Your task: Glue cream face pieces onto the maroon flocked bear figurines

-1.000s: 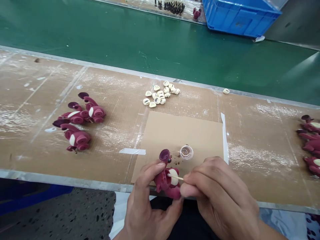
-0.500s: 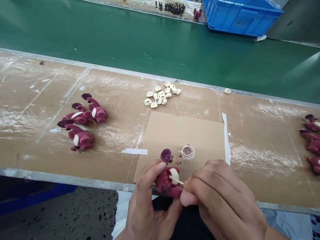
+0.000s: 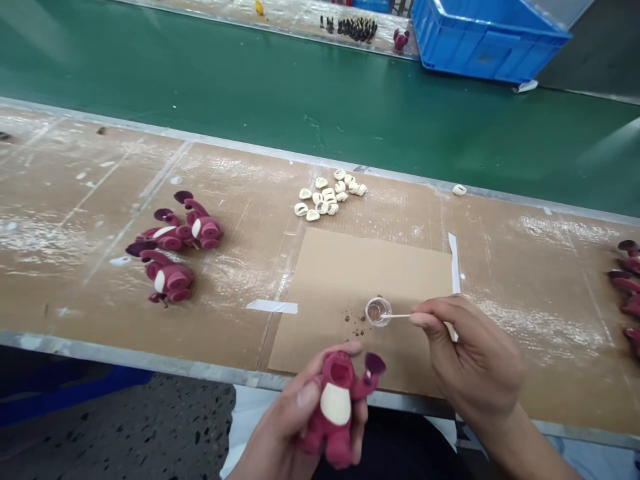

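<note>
My left hand [image 3: 295, 420] is wrapped round a dark pink bear figurine [image 3: 334, 405] near the table's front edge. The figurine has a cream belly, a hollow where the face would be, and a raised arm ending in a purple cup shape. Between thumb and fingers, my right hand [image 3: 470, 353] pinches a cotton swab [image 3: 399, 316]. Its tip dips into a small clear cup [image 3: 377, 311] holding a little liquid. Brown drops dot the cardboard sheet [image 3: 330, 267] beside the cup.
Several cream oval pieces [image 3: 329, 200] lie behind the sheet. More pink figurines [image 3: 173, 280] lie at left, others [image 3: 631, 287] at the right edge. Beyond the green strip [image 3: 250, 100] stand a blue crate [image 3: 493, 50] and small black pieces [image 3: 357, 29].
My right hand has moved the swab from the figurine's face hollow to the clear cup. My left hand has lowered the figurine and turned it upright, belly toward me.
</note>
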Demonstrator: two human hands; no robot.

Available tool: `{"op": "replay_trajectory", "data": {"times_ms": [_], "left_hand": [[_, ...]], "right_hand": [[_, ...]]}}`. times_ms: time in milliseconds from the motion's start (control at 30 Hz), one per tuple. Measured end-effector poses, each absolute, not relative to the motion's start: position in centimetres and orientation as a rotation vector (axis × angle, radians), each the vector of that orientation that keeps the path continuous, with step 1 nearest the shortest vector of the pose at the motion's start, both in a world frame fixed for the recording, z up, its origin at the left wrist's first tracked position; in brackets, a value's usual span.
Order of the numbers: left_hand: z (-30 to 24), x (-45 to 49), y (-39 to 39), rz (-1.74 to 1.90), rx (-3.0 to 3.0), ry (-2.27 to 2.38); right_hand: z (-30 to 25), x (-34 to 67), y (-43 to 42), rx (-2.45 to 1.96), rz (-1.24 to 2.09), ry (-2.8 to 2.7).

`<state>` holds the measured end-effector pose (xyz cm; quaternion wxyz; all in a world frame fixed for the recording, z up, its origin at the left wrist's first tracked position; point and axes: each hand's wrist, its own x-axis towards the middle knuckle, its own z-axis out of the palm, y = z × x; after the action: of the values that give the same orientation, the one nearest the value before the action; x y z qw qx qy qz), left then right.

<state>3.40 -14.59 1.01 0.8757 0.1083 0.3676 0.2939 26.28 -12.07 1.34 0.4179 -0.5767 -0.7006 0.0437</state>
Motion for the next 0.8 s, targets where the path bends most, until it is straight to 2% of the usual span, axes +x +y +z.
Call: {"op": "replay_trajectory", "data": {"times_ms": [200, 800], "left_hand": [[0.0, 4.9, -13.9, 0.405, -0.033, 0.492], [-0.1, 6.0, -12.4, 0.278, -0.066, 0.527]], "right_hand": [[0.6, 26.8, -11.6, -1.392, 0.154, -1.900], [0.0, 26.6, -11.1, -1.372, 0.239, -1.771]]}}
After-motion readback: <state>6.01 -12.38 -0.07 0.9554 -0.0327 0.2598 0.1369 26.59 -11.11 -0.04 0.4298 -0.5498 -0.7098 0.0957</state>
